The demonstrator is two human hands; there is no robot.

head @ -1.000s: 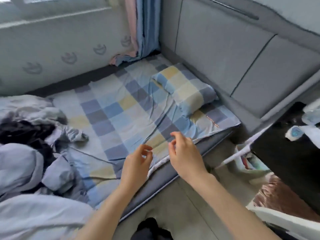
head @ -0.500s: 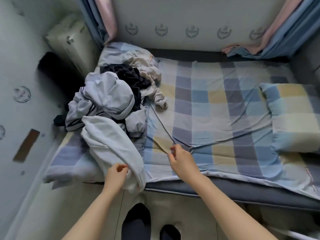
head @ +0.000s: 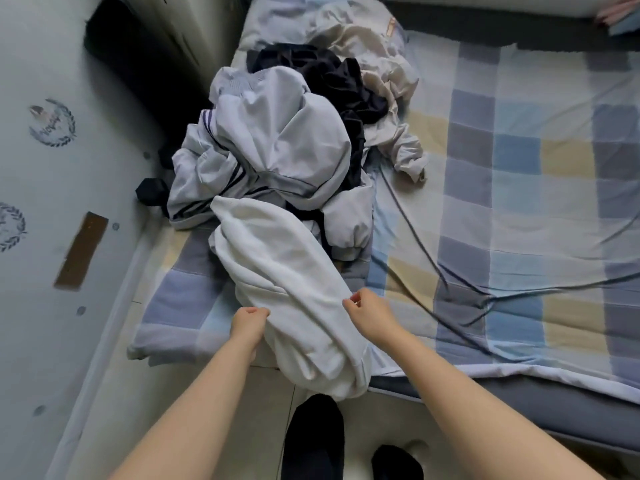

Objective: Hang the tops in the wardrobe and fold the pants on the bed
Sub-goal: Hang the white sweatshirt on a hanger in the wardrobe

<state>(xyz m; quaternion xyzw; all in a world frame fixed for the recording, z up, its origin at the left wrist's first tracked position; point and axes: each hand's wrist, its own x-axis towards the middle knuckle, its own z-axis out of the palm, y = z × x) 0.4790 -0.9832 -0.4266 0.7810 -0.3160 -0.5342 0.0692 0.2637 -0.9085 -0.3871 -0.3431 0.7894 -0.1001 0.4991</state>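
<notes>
White garment [head: 291, 292] lay at near end of clothes pile [head: 277, 150], draped over bed [head: 519, 202] edge, lower end hanging toward floor. Long axis ran from pile toward person, slanting right. Left hand [head: 247, 323] gripped its left side, fingers curled into cloth. Right hand [head: 370, 311] at right side, thumb and fingers pinched at edge; actual hold on cloth could not be told. Hands flanked garment across its width, equally near; likely lift next. Top or pants: unclear. Wall emblem [head: 52, 123] carried script, possibly "Voyage". Tan label [head: 391, 26] on beige garment [head: 377, 60] unreadable.
</notes>
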